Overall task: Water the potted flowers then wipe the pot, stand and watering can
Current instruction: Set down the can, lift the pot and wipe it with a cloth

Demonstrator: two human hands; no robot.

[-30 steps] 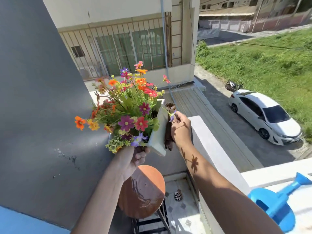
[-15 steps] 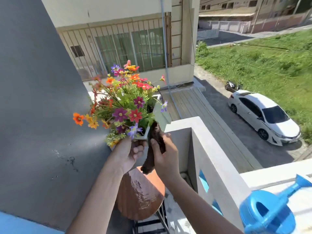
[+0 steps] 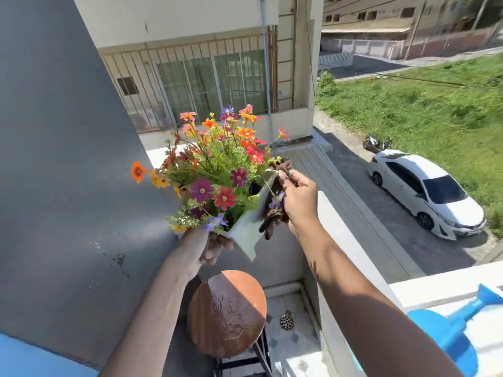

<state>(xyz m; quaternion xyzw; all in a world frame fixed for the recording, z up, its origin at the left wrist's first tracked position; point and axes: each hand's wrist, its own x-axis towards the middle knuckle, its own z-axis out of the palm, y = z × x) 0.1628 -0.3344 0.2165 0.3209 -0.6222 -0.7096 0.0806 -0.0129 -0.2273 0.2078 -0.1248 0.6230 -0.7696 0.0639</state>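
Note:
A white square pot full of colourful flowers is held tilted in the air above the stand. My left hand grips its lower left corner from below. My right hand presses a dark brown cloth against the pot's right side, near the rim. The stand is a round brown wooden top on black legs, wet and shiny, directly below the pot. A blue watering can lies on the white ledge at the lower right.
A grey wall rises close on the left. The white balcony parapet runs along the right, with a drop to the street and a white car beyond. A floor drain sits in the tiled floor beside the stand.
My right hand with the cloth has moved from the pot's lower front edge up along its right side to the rim. The pot stays held by my left hand, tilted a little more.

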